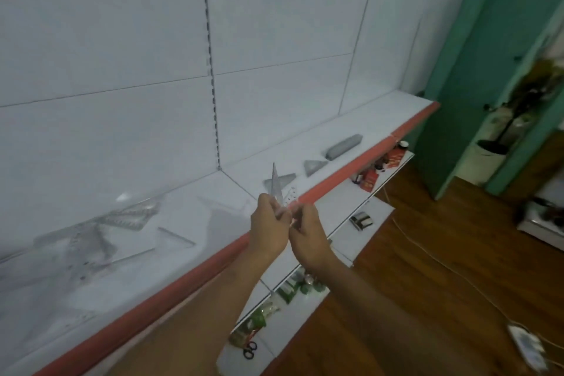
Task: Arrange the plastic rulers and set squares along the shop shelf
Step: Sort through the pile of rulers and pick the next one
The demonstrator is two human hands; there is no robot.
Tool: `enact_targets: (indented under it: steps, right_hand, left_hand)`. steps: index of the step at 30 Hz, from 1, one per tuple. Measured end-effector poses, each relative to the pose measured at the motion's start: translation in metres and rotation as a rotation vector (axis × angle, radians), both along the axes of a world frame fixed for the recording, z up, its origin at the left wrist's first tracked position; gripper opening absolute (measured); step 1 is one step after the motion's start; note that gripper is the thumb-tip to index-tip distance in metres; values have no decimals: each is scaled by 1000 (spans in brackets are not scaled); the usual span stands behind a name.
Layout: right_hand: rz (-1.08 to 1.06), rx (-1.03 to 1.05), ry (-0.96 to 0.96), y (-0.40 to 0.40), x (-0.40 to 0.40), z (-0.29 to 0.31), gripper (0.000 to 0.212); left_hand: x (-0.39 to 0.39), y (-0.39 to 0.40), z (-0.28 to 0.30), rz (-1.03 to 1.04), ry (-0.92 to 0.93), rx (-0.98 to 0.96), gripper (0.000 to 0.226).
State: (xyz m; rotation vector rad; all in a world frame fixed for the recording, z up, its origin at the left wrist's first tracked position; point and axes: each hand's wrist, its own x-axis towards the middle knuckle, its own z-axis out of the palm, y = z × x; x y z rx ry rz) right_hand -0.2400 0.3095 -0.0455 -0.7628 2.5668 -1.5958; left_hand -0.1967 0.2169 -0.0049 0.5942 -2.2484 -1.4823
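My left hand (270,227) and my right hand (306,233) meet above the red front edge of the white shelf (195,276). Together they pinch clear plastic set squares (277,186), one pointing up, another fanned to the right. On the shelf behind them lies a clear set square (282,181), then a small stack of set squares (314,166) and a grey stack of rulers (343,146) further right. A loose pile of clear rulers and set squares (100,235) covers the shelf's left part.
A lower white shelf (351,241) carries green packets, scissors (250,350), red boxes and a metal clip. To the right are a brown wooden floor, a white cable with an adapter (526,345), a green door frame and a potted plant.
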Motion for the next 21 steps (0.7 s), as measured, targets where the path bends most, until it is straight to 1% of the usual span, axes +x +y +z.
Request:
enact_targets:
  steps: [2, 4, 7, 9, 11, 12, 14, 17, 19, 21]
  right_hand:
    - [-68, -2, -22, 36, -19, 9, 18]
    - [-95, 26, -21, 74, -37, 17, 18]
    - [-105, 137, 60, 129, -61, 19, 14]
    - [-217, 153, 123, 161, -78, 19, 23]
    - [-358, 133, 166, 186, -96, 18, 39]
    - [-383, 146, 190, 198, -105, 16, 46]
    - [-331, 210, 242, 219, -121, 11, 52]
    - [-215, 345, 279, 243, -146, 1, 46]
    - [-228, 372, 282, 253, -165, -4, 44]
    - [-269, 373, 267, 262, -186, -2, 43]
  left_hand:
    - [-23, 28, 6, -16, 24, -22, 21]
    - [-47, 54, 12, -21, 68, -5, 22]
    - [-81, 88, 15, -98, 85, 79, 25]
    - [-102, 112, 13, -185, 81, 126, 27]
    - [-117, 130, 9, -206, 83, 112, 18]
    - [-124, 139, 7, -209, 80, 106, 20]
    - [-138, 154, 4, -247, 73, 104, 27]
    - [-170, 177, -2, -327, 49, 97, 28]
    - [-193, 189, -7, -358, 23, 87, 34]
    - [-216, 198, -10, -376, 4, 73, 31]
